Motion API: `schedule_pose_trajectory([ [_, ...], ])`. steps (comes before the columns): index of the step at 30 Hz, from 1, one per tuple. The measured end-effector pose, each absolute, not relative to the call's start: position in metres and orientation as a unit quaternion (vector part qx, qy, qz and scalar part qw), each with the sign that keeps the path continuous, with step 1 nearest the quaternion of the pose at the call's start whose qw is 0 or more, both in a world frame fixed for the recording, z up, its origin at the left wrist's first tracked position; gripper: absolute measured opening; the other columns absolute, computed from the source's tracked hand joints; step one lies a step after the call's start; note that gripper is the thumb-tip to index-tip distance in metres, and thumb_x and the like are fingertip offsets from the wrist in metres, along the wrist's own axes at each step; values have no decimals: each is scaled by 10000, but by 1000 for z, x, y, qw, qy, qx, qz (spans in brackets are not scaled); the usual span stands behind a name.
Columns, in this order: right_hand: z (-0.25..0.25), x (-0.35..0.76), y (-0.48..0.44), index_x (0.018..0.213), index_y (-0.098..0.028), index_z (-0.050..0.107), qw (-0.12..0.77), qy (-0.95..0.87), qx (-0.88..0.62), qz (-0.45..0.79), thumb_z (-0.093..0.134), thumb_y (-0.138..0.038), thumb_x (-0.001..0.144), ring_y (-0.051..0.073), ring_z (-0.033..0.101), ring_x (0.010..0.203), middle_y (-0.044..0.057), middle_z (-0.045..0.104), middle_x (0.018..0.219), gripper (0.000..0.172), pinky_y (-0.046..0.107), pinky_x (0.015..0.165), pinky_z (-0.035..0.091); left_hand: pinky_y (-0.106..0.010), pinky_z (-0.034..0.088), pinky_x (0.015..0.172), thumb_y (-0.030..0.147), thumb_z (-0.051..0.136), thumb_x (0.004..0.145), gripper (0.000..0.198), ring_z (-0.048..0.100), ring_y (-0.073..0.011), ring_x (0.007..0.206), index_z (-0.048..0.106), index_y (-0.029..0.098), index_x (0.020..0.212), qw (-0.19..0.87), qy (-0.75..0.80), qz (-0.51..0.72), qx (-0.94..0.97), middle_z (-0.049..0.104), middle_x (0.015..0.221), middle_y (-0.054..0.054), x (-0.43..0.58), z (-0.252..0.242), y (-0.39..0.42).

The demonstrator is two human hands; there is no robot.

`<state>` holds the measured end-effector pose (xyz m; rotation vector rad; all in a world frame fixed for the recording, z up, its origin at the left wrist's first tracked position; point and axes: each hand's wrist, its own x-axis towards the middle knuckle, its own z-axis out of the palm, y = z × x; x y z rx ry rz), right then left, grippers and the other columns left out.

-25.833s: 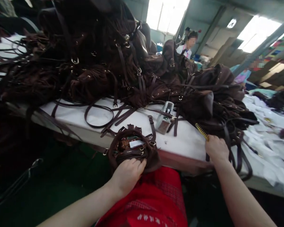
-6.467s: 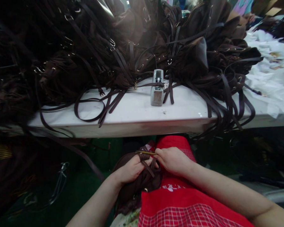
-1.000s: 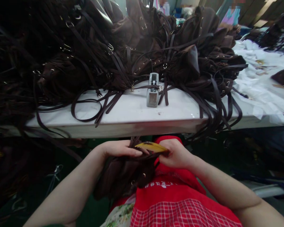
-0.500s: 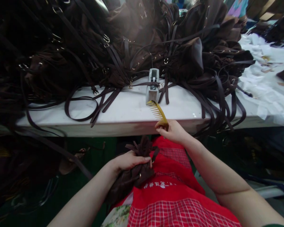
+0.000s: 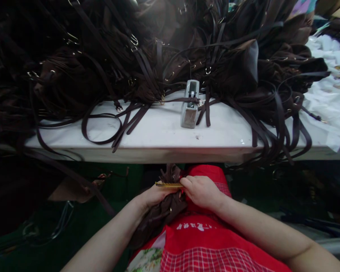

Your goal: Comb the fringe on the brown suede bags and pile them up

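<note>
Over my lap, my left hand [image 5: 155, 194] is closed round the gathered top of a dark brown bag [image 5: 158, 217], whose fringe sticks up above my fingers. My right hand [image 5: 200, 189] grips a yellow comb [image 5: 170, 185] by its right end. The comb lies level across the bag's neck, over my left fingers, which it partly hides. A red apron [image 5: 204, 234] with checked panels covers my lap beneath the bag.
A white table [image 5: 158, 134] stands in front, piled with dark brown bags [image 5: 82, 75] whose straps hang over the edge. A grey device [image 5: 190, 104] lies near its middle. White sheets [image 5: 331, 102] lie at the right.
My right hand has come down and left from the table edge, bringing the comb onto the bag's neck. My left hand keeps its hold. The view has shifted slightly.
</note>
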<state>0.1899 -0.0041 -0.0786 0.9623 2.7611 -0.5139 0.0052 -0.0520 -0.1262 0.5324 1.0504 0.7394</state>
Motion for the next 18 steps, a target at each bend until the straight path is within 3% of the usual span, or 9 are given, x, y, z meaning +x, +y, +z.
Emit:
schedule_pose_trajectory([
  [2,-81,187,-2,1018,-196,545,95,920,339,-170,345,-273,957,196,643,779,70,675,883,223,265,624,411,-301,477,762,385,834,539,366,598,-157,713,710,131,772,765,496,350,217,695,776,-29,8,-124,-53],
  [7,-97,182,2,1026,-201,541,138,895,371,-205,278,-337,991,198,665,770,67,697,873,298,254,624,416,-232,399,583,472,758,657,390,485,-81,546,606,114,639,809,447,308,227,577,591,19,14,-103,-56],
  [14,-115,173,8,1070,-193,525,151,872,410,-223,259,-365,992,217,674,780,97,705,871,326,272,650,450,-253,430,677,474,761,659,410,520,-101,635,602,141,838,788,461,336,232,609,695,25,15,-110,-60],
  [18,-125,172,7,1093,-181,550,157,860,423,-239,266,-378,987,224,674,825,104,704,901,362,274,665,466,-316,457,786,480,687,726,409,578,-162,771,617,149,957,774,474,307,287,658,825,-22,18,-122,-57],
])
